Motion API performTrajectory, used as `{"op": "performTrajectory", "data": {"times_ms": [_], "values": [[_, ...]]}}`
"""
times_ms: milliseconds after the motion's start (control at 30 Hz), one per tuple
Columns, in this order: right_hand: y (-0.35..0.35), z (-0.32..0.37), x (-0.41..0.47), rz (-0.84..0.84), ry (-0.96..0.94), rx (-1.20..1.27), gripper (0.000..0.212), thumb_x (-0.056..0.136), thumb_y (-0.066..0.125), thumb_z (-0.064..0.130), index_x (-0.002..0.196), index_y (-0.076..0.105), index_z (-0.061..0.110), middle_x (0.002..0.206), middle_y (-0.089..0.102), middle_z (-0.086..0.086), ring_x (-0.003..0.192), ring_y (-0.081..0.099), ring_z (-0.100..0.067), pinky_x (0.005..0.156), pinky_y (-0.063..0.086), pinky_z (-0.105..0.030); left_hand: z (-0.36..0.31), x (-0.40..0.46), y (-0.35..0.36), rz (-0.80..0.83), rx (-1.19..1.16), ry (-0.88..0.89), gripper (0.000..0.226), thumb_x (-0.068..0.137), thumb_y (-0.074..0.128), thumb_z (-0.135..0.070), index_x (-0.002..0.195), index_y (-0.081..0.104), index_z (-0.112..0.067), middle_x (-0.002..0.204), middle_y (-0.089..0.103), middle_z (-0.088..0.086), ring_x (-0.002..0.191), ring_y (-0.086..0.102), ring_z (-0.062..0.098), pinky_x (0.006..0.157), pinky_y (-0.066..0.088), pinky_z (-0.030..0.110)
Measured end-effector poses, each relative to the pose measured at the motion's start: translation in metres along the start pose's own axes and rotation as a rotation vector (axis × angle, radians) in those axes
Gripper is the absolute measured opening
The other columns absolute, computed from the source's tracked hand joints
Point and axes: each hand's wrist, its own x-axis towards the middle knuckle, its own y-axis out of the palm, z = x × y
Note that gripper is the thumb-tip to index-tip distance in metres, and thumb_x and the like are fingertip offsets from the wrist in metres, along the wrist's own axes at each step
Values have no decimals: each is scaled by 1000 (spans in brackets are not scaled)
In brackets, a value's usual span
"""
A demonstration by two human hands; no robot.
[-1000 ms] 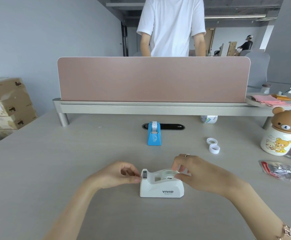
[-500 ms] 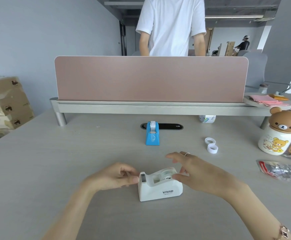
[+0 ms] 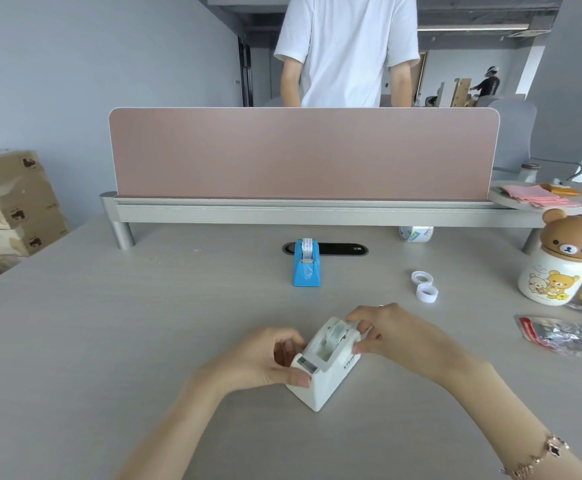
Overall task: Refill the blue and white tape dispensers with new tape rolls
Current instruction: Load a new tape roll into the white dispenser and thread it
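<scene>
A: Two hands on the white dispenser [image 3: 324, 367], near edge of the desk [image 3: 109, 341], well in front of the blue dispenser [image 3: 306, 264]. Left hand [image 3: 265, 358] pinches its cutter end, thumb pressed to the side; right hand [image 3: 397, 336] curls round the rear, fingertips [image 3: 351, 318] at the tape roll [image 3: 334, 333] in the well.

B: Roll seated?

A: Looks in, can't tell if the hub's locked. Blue one already shows tape over its blade.

B: Tip for this step?

A: Keep the base braced w/ left, press the roll down evenly, then draw the free end fwd to the cutter. Two spare rolls [image 3: 424, 285] lie right of the blue dispenser.
</scene>
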Motion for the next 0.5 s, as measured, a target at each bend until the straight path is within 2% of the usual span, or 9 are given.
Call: {"op": "performTrajectory", "data": {"times_ms": [167, 267, 367, 433, 500], "values": [[4, -7, 4, -26, 2, 82, 36, 84, 69, 24, 118, 56, 24, 108, 67, 2, 94, 68, -10, 86, 52, -26, -8, -1, 2, 100, 22, -7, 44, 65, 81, -41, 100, 67, -20, 80, 55, -6, 72, 46, 10, 65, 37, 29], [7, -11, 7, -27, -13, 137, 22, 84, 69, 19, 105, 62, 20, 103, 71, 1, 93, 68, -9, 86, 54, -29, -12, -2, 3, 138, 9, -21, 37, 70, 81, -35, 103, 67, -27, 85, 61, -11, 75, 48, 8, 69, 38, 28], [11, -13, 12, -62, 1, 199, 22, 82, 70, 15, 103, 63, 16, 101, 70, 1, 93, 68, -10, 87, 54, -30, -15, -3, 4, 139, 40, -55, 41, 68, 81, -35, 106, 65, -35, 93, 66, -13, 82, 55, 8, 78, 46, 32], [15, -12, 14, -141, 40, 235, 23, 81, 70, 13, 102, 61, 15, 98, 65, 2, 92, 67, -11, 85, 53, -26, -16, -2, 7, 90, 93, -76, 50, 63, 82, -42, 109, 62, -37, 100, 69, -13, 87, 62, 11, 88, 51, 41], [22, -11, 16, -230, 57, 244, 11, 83, 68, 12, 91, 61, 17, 90, 66, 2, 87, 67, -13, 76, 50, -19, -19, -1, 10, 27, 144, -67, 63, 59, 82, -48, 116, 55, -46, 111, 67, -17, 103, 63, 11, 95, 51, 41]]}}
